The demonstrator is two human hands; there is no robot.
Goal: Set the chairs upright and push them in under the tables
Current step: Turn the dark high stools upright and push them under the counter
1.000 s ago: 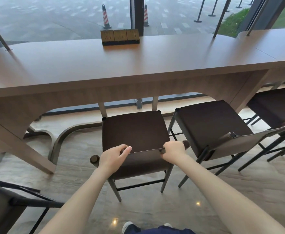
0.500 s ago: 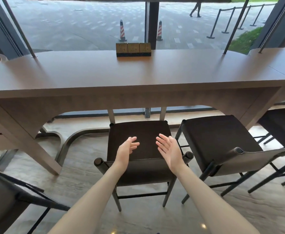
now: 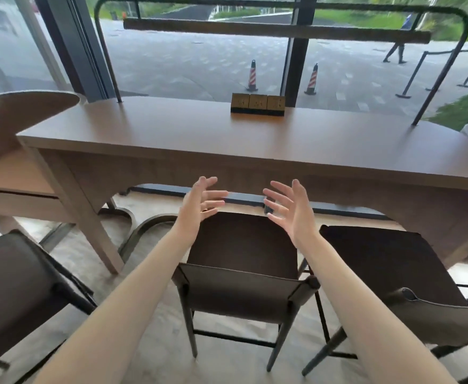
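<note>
Roughly largest first: long wooden table [image 3: 255,139] at 12 o'clock, middle chair [image 3: 242,245] upright at 6, seat front near its edge. Looks rigid, moderately heavy; grab backrest top rail. Left hand [image 3: 199,206], right hand [image 3: 289,207] above seat, fingers spread, holding nothing.

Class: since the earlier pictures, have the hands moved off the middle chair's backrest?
Yes. Both the left hand and right hand have let go and risen, open, above the backrest, towards the table.
</note>
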